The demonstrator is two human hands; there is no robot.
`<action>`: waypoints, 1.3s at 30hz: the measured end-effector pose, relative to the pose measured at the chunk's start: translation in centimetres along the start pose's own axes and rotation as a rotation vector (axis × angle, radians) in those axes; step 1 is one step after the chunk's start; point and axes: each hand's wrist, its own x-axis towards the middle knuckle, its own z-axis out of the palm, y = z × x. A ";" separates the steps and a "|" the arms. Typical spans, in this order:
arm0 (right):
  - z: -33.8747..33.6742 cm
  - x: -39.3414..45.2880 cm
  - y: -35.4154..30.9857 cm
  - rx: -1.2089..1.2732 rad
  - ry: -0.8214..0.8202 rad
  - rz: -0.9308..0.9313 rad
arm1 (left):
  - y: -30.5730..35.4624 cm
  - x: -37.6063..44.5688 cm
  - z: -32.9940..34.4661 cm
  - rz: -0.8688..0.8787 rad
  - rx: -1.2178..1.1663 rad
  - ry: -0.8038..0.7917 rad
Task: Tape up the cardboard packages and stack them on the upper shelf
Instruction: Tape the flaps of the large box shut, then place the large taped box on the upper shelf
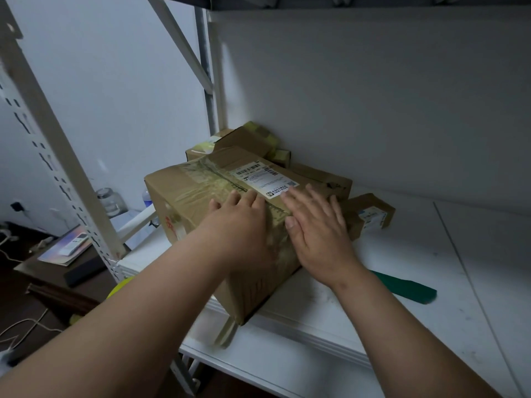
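Cardboard makes up the big taped box [218, 214] with a white shipping label [263, 179] that is set at the front edge of the white shelf [402, 282], and both hands are laid flat on its top with fingers straight, the left hand [238, 222] beside the right hand [316, 225], neither gripping anything. At least three smaller cardboard boxes are counted behind and beside it: one [247, 139] at the back, one [321, 176] behind, one [373, 211] to the right. One green flat object [408, 288] lies on the shelf, and one glass jar [110, 201] stands lower left.
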 end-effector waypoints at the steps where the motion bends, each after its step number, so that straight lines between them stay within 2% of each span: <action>1: -0.1 0.0 0.1 0.001 -0.019 0.010 | -0.6 -0.3 0.1 0.021 -0.007 -0.025; 4: 0.6 -0.2 -1.6 0.166 0.051 0.111 | -1.6 -1.1 0.0 0.089 -0.137 0.018; 5: 1.3 -0.1 -2.4 0.214 0.084 0.156 | -1.8 -1.2 -0.2 0.098 -0.297 0.029; 7: 2.4 0.0 -3.6 0.258 0.120 0.230 | -2.2 -1.7 -0.8 0.055 -0.812 0.027; 8: 2.6 0.2 -3.8 0.261 0.122 0.251 | -2.6 -1.8 -1.0 0.032 -1.023 0.060; 9: 2.6 0.3 -3.9 0.265 0.120 0.269 | -3.4 -1.8 -0.8 -0.001 -1.134 0.147; 12: 2.4 0.1 -4.3 0.328 0.161 0.382 | -7.3 -1.0 -0.1 -0.212 -1.053 0.489; 14: 2.3 -0.1 -5.6 0.455 0.177 0.508 | -10.9 0.1 0.2 -0.347 -0.986 0.594; 17: 3.3 -0.5 -7.7 0.693 0.170 0.649 | -15.3 2.3 0.5 -0.500 -1.110 0.564; 19: 4.2 -0.4 -7.9 0.820 0.193 0.758 | -17.1 3.6 1.0 -0.628 -1.341 0.413; 21: 5.1 -0.2 -7.6 0.897 0.216 0.820 | -18.2 4.6 1.8 -0.661 -1.514 0.237; 22: 5.4 -0.1 -7.3 0.917 0.218 0.825 | -18.5 5.2 2.3 -0.657 -1.522 0.217; 25: 5.6 0.6 -7.2 0.976 0.207 0.845 | -18.3 6.6 3.0 -0.635 -1.488 0.340; 30: 3.2 0.5 -6.6 1.080 0.440 0.766 | -15.0 6.8 -0.3 -0.395 -1.437 0.530; 34: -1.6 -1.6 -5.7 1.138 0.590 0.636 | -10.1 6.3 -3.5 -0.211 -1.539 0.523; 39: -6.9 -7.4 -2.3 1.106 0.752 0.701 | -0.7 5.6 -3.0 -0.070 -1.611 0.397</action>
